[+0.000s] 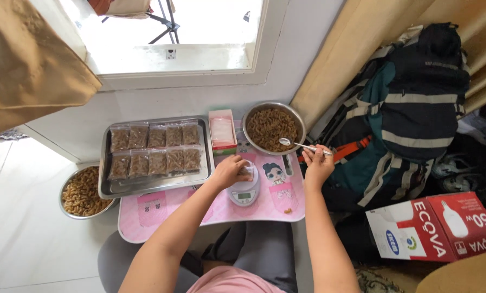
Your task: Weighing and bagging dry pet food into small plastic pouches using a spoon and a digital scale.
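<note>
L hand [229, 172] clamped on bag on scale [245, 191]; R hand [317, 164] gripping spoon [302, 145] over pasta-filled bowl [249, 120].

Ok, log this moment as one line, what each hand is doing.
left hand: on small bag atop scale | right hand: holds spoon over pasta bowl | tray: filled bags

Spoon, scale and the bowl of pasta I work from.

My spoon [298, 144] is slim and silver, lying level with its bowl over the near rim of the round steel bowl [252, 115], which is full of brown curled pasta. The small white scale [244, 194] sits on the pink table [161, 209], a little clear bag [248, 171] resting on its platform.
</note>
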